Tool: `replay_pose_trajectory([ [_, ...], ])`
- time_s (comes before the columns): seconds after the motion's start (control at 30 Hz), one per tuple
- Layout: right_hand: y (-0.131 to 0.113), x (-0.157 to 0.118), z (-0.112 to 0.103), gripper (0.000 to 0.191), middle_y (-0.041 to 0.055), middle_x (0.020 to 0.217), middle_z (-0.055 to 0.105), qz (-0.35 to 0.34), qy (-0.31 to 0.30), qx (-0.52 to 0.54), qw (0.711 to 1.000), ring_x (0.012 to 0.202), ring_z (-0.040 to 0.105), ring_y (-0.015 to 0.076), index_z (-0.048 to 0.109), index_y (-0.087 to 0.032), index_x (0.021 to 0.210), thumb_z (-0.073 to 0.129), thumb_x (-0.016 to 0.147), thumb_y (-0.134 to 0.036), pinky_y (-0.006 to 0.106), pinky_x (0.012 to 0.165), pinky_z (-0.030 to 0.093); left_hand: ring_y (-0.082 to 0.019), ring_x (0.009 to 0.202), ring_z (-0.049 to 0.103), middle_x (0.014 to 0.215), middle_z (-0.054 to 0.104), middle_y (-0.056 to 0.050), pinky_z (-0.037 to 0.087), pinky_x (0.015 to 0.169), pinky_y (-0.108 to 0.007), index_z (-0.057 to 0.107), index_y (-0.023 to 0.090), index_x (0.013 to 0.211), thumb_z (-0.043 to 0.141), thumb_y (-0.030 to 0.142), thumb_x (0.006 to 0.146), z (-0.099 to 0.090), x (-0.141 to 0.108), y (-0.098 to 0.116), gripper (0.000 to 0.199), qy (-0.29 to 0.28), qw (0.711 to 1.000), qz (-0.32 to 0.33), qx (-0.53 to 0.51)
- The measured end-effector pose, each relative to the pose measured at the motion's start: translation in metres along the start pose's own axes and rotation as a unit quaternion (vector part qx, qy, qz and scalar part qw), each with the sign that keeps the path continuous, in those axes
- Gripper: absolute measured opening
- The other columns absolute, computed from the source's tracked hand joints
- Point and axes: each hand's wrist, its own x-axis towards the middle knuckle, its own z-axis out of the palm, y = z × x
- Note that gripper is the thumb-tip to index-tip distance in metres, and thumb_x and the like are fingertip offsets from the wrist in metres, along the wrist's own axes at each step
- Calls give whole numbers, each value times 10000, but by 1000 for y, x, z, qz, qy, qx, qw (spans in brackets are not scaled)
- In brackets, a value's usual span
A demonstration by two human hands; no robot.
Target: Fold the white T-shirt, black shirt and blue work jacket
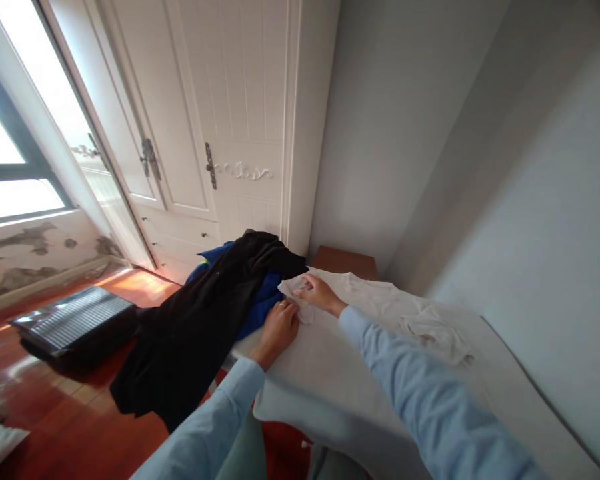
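A white garment (370,290) lies spread over a white-covered table (340,393), rumpled toward its right end. At its near left end my right hand (319,293) pinches a raised corner of the cloth between thumb and fingers. Just below and to the left, my left hand (279,327), with a ring on one finger, is closed on the edge of the same cloth; its fingertips are partly hidden. Beside my left hand, black trousers or a similar long black garment (205,320) drape off the table's left end. A blue garment (265,297) shows beneath them.
A white wardrobe (245,100) stands behind the table. A brown box-like piece (345,260) sits in the corner by the grey wall (545,220). On the red floor at left lies a dark ridged suitcase (80,320). A window (15,153) is at far left.
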Motion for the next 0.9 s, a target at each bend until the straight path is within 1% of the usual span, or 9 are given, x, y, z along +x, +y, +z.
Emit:
replay_pose_trajectory([
  [0.1, -17, -3, 23, 355, 45, 1054, 728, 13, -42, -32, 999, 1110, 629, 268, 718, -242, 935, 885, 622, -246, 380, 1043, 429, -296, 1121, 638, 1195, 713, -134, 499, 982, -419, 701, 174, 1147, 518, 120, 897, 6, -3, -3, 314, -25, 999, -10, 43],
  [0.17, -24, -1, 31, 211, 26, 845, 717, 48, -30, -21, 998, 1075, 642, 283, 673, -239, 736, 856, 641, -195, 376, 1012, 435, -299, 1129, 639, 1191, 715, -145, 493, 978, -426, 670, 156, 1160, 499, 114, 898, 7, -3, -4, 316, -33, 998, -9, 48],
  [0.23, -27, 4, 30, 250, 2, 664, 646, 81, -2, 12, 997, 984, 660, 269, 589, -234, 602, 818, 662, -154, 349, 940, 464, -297, 1119, 646, 1142, 725, -142, 489, 973, -427, 639, 146, 1164, 485, 101, 893, 7, -2, -4, 315, -37, 998, -7, 45],
  [0.3, -31, 11, 22, 251, -15, 610, 602, 114, 42, 63, 991, 886, 666, 231, 551, -232, 605, 756, 741, -179, 316, 846, 500, -291, 1122, 652, 1137, 724, -143, 485, 983, -424, 606, 138, 1201, 489, 92, 883, 7, -3, -3, 341, -38, 999, -12, 35],
  [0.4, -33, 13, 2, 183, -23, 609, 585, 173, 120, 160, 964, 721, 651, 176, 538, -233, 731, 572, 909, -263, 280, 680, 538, -280, 1165, 649, 1218, 698, -164, 473, 1017, -410, 557, 119, 1277, 504, 116, 898, 8, -4, -2, 383, -29, 999, -29, 23],
  [0.53, -26, -11, -25, 183, -22, 555, 549, 259, 189, 263, 910, 590, 617, 154, 496, -229, 793, 465, 972, -250, 249, 536, 535, -312, 1221, 623, 1289, 671, -183, 454, 1048, -431, 540, 107, 1325, 497, 259, 971, 10, -5, 0, 387, -26, 999, -25, 32],
  [0.7, -7, -60, -38, 230, -37, 553, 525, 328, 218, 322, 861, 482, 569, 117, 474, -222, 742, 539, 962, -212, 195, 450, 457, -319, 1220, 622, 1353, 632, -207, 463, 1029, -430, 426, 88, 1479, 504, 255, 947, 11, -3, 1, 563, -13, 999, -41, 31],
  [0.8, 0, -75, -38, 222, -23, 558, 554, 344, 211, 338, 850, 458, 559, 116, 504, -207, 716, 619, 903, -173, 194, 421, 426, -314, 1237, 610, 1430, 586, -198, 463, 1026, -427, 374, 124, 1544, 519, 225, 915, 11, -3, 1, 653, -13, 999, -31, 34],
  [0.9, 1, -77, -39, 207, -20, 556, 573, 336, 209, 351, 849, 440, 526, 102, 525, -198, 702, 660, 837, -117, 185, 407, 396, -327, 1297, 563, 1539, 514, -173, 446, 1049, -448, 413, 168, 1541, 511, 225, 923, 10, -4, 3, 629, -23, 998, -14, 52],
])
